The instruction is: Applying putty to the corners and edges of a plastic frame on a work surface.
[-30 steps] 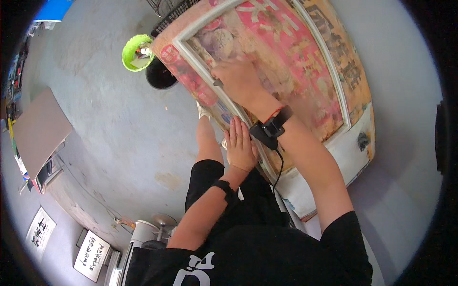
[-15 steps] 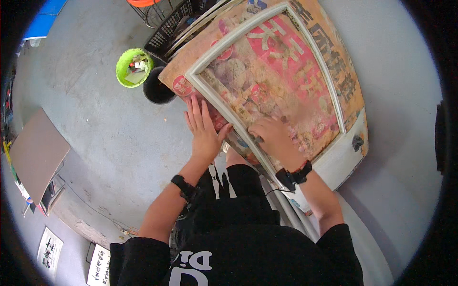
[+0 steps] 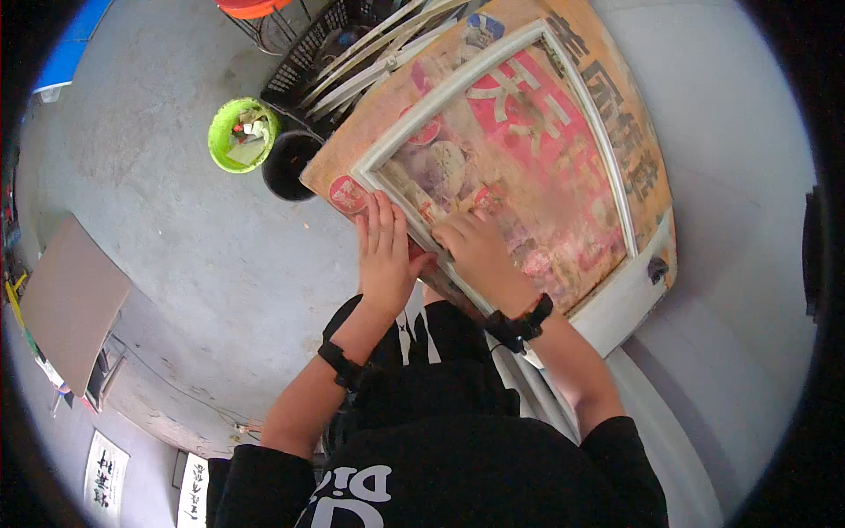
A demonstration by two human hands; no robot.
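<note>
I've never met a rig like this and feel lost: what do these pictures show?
There is no machine: this is a person working bare-handed, seen from above by a head-worn camera. Its wide fisheye lens bends straight edges. Before the person is a worn orange-brown board with a pale frame on it. The left hand lies outstretched over one side of the frame; the right hand is curled against or just beside that same side. Whether it holds anything small is hidden. A green bucket and a black bucket stand on the floor.
</note>
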